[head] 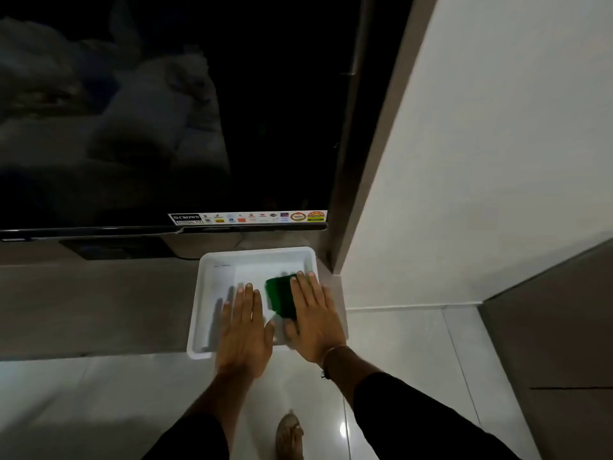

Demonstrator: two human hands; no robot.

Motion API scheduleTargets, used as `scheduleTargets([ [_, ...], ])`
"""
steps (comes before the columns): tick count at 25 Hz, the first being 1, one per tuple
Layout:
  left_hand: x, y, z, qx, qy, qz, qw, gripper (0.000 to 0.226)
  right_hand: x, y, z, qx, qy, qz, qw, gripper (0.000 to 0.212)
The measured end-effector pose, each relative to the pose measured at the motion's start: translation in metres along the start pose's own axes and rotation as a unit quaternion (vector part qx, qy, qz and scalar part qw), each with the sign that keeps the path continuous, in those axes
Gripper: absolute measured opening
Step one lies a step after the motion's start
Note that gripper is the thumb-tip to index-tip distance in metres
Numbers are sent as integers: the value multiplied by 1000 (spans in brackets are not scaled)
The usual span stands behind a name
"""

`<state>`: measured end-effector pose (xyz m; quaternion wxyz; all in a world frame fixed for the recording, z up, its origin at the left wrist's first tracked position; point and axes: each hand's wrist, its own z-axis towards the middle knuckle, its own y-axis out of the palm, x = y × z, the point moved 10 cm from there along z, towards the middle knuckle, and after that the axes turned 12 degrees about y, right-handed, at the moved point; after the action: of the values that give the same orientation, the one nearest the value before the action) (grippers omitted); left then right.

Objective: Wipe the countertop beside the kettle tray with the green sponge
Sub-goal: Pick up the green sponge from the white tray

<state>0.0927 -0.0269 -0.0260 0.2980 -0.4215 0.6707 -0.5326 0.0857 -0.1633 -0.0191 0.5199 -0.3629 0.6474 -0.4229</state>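
A white rectangular tray (205,313) sits on the grey-brown countertop (99,307), close to the right wall. The green sponge (280,295) lies inside the tray, at its right side. My right hand (315,320) lies flat on the sponge with fingers extended, covering its right edge. My left hand (243,330) is flat, palm down, over the tray's front middle, fingers apart, holding nothing. No kettle is in view.
A large dark television (166,127) hangs just above and behind the tray, with a sticker strip (248,217) at its lower edge. A white wall (464,161) rises at the right. Glossy floor tiles (83,410) and my foot (290,436) lie below.
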Motion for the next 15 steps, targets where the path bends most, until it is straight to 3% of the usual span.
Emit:
scheduleTargets([
  [3,-39,7,25,34,-30,-13,999,74,-26,39,32,-67,-28,-18,997,90],
  [6,-54,17,49,45,-10,-28,999,73,-25,74,56,-116,-26,-76,990,93],
  [10,-63,32,64,20,5,-16,1000,73,-22,92,63,-107,-8,-105,989,71],
  [15,-57,27,62,20,7,1,1000,73,-27,84,60,-75,-33,-115,990,68],
])
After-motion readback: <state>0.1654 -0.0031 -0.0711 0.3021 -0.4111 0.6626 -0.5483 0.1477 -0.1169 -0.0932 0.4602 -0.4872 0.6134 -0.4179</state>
